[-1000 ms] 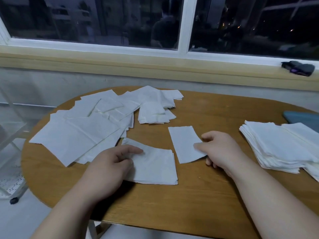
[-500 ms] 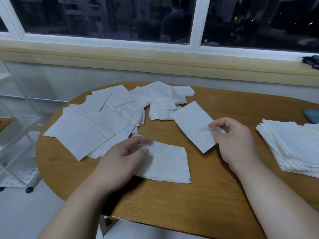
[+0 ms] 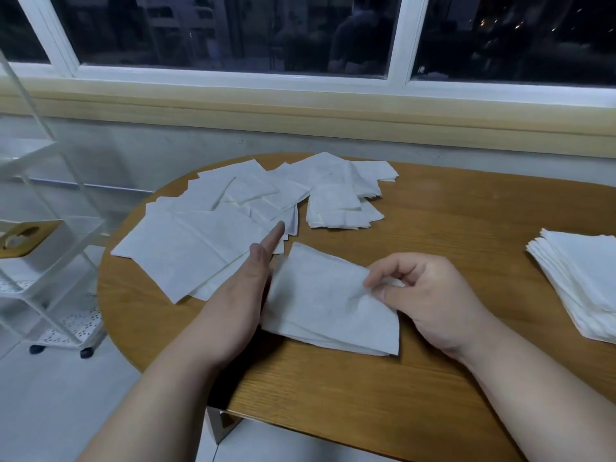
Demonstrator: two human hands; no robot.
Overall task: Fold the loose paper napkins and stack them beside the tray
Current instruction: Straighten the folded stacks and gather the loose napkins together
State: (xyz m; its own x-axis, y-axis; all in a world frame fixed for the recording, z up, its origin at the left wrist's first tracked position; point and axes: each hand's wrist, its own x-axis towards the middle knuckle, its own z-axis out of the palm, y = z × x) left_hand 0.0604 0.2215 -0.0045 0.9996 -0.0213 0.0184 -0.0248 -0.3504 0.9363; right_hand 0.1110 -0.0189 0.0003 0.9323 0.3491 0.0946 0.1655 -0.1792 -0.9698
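Observation:
A small stack of folded white napkins (image 3: 336, 325) lies on the wooden table (image 3: 433, 378) in front of me. My right hand (image 3: 430, 301) pinches a folded napkin (image 3: 320, 288) by its right corner and holds it over that stack. My left hand (image 3: 240, 295) stands on edge against the stack's left side, fingers straight. Several loose unfolded napkins (image 3: 200, 241) are spread over the table's far left. A second small pile of folded napkins (image 3: 340, 208) sits behind them. No tray is in view.
A tall stack of napkins (image 3: 580, 278) lies at the table's right edge. A white shelf cart on castors (image 3: 50, 288) stands on the floor to the left. Behind the table run a wall and a window sill (image 3: 300, 108).
My right hand lifted the single napkin off the table and carried it left over the near stack. My left hand went from lying on the stack to standing on edge beside it.

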